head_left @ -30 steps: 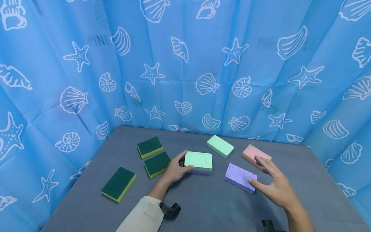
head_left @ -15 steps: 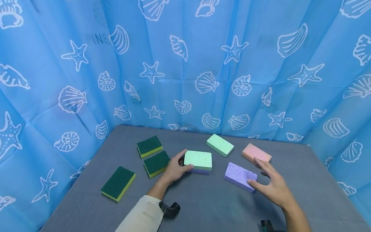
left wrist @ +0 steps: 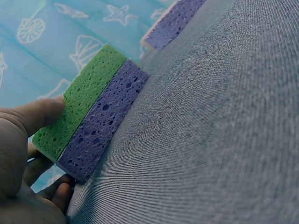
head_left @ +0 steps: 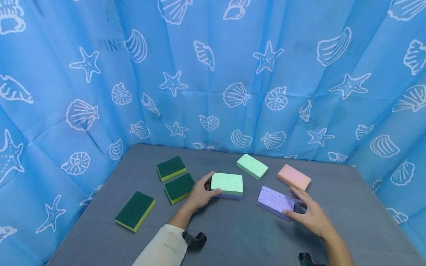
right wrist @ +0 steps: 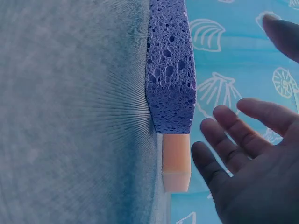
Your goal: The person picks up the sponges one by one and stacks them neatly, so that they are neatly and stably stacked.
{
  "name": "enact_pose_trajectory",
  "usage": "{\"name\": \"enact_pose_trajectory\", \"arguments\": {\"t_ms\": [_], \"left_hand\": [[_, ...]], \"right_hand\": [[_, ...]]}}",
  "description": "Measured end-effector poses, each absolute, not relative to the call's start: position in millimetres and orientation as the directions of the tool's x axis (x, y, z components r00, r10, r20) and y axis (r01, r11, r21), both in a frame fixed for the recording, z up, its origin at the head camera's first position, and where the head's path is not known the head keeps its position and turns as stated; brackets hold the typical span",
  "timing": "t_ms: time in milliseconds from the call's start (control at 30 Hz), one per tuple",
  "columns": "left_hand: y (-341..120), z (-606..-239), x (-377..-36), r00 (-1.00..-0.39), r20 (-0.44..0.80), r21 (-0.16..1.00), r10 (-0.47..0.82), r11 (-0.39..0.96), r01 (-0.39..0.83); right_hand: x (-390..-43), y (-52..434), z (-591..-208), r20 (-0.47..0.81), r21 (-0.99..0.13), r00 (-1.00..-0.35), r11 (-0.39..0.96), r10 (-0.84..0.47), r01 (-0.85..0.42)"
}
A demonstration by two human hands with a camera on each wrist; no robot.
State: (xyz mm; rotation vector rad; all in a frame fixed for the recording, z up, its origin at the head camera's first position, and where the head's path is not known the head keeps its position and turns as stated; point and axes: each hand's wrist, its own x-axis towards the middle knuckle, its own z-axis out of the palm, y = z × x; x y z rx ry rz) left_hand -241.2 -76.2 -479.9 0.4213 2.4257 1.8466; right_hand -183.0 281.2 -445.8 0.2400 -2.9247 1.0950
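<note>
Right hand (head_left: pixel 311 218) lowered, nearer purple sponge (head_left: pixel 274 201)

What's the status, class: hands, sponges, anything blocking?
Left hand grips green-on-purple sponge stack. Right hand open, at purple sponge, contact unclear. Pink sponge just beyond; nothing blocking.
</note>
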Motion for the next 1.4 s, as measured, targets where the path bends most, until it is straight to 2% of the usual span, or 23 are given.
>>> {"name": "enact_pose_trajectory", "arguments": {"t_ms": [133, 367, 600, 867, 1100, 1300, 1400], "left_hand": [[-77, -459, -230, -0.957, 0.121, 0.95, 0.262, 0.248, 0.188], [-79, -498, -253, -0.964, 0.116, 0.952, 0.241, 0.251, 0.178], [-78, -468, -235, -0.956, 0.118, 0.953, 0.268, 0.241, 0.185], [-77, -458, -227, -0.952, 0.123, 0.955, 0.279, 0.228, 0.191], [-77, -457, -227, -0.954, 0.119, 0.956, 0.276, 0.227, 0.185], [-78, -460, -229, -0.954, 0.116, 0.955, 0.275, 0.233, 0.184], [-78, -472, -236, -0.955, 0.12, 0.956, 0.272, 0.228, 0.185]], "right_hand": [[-185, 282, -448, 0.032, -0.639, -0.991, 0.759, -0.132, -0.122], [-190, 286, -455, -0.079, -0.598, -0.987, 0.799, -0.137, -0.063], [-192, 290, -459, -0.175, -0.575, -0.978, 0.818, -0.115, 0.007], [-190, 293, -463, -0.188, -0.541, -0.975, 0.841, -0.118, 0.003], [-194, 291, -463, -0.202, -0.509, -0.978, 0.859, -0.051, 0.06], [-193, 293, -462, -0.195, -0.548, -0.98, 0.832, -0.023, 0.089], [-192, 294, -460, -0.184, -0.566, -0.983, 0.819, -0.017, 0.092]]}}
